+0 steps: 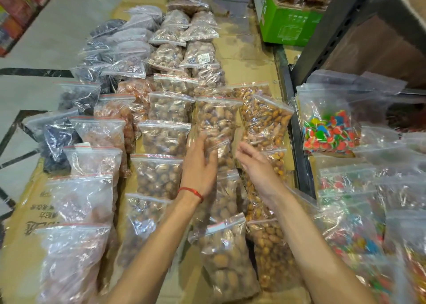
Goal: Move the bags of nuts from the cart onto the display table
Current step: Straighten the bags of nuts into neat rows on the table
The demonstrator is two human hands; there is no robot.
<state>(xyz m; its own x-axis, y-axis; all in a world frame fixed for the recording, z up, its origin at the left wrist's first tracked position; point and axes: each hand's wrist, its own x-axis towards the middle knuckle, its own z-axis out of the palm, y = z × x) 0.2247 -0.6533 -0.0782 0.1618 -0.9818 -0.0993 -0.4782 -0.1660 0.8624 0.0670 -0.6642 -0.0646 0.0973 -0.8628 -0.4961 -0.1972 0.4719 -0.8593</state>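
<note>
Rows of clear zip bags of nuts cover the cardboard-topped display table [244, 70]. My left hand [201, 165], with a red string at the wrist, lies flat with straight fingers on the lower end of a bag of brown nuts [216, 119] in the second column from the right. My right hand [254, 163] hovers just right of it with relaxed fingers and holds nothing. It is below a tilted bag of orange-brown nuts [265, 123]. The cart [299, 142] on the right carries more clear bags, among them colourful candy [329, 130].
A green carton [288, 24] with packed biscuits stands at the table's far right corner. A dark metal shelf frame [334, 33] rises behind the cart. Bags of dark dried fruit [78, 96] line the table's left edge, beside the tiled floor [34, 50].
</note>
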